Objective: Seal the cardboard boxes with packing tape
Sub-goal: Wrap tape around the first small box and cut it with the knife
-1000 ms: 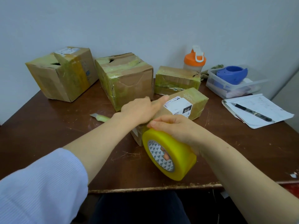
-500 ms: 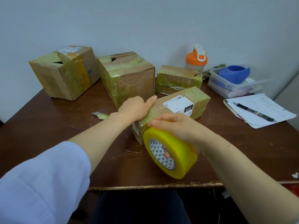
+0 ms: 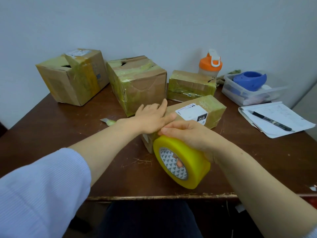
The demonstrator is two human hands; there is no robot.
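A long, low cardboard box [image 3: 208,109] with a white label lies at the middle of the brown table [image 3: 68,127]. My left hand [image 3: 151,115] lies flat on its near top, fingers spread, pressing down. My right hand [image 3: 190,134] grips a big yellow tape roll [image 3: 181,162] held against the box's near end; fingers show through the roll's core. Behind stand three taped boxes: a left one [image 3: 72,78] with a gap in its top, a middle one [image 3: 139,85], and a small flat one [image 3: 190,85].
A small cutter [image 3: 108,121] lies left of my left wrist. At the back right are an orange-lidded bottle [image 3: 210,63] and a clear tub [image 3: 248,93] with a blue object. A notepad [image 3: 276,119] with a pen lies at the right.
My left hand has slid along the box top, drawing back toward the near end and then spreading flat again. The tape roll and right hand stay at the box's near end.
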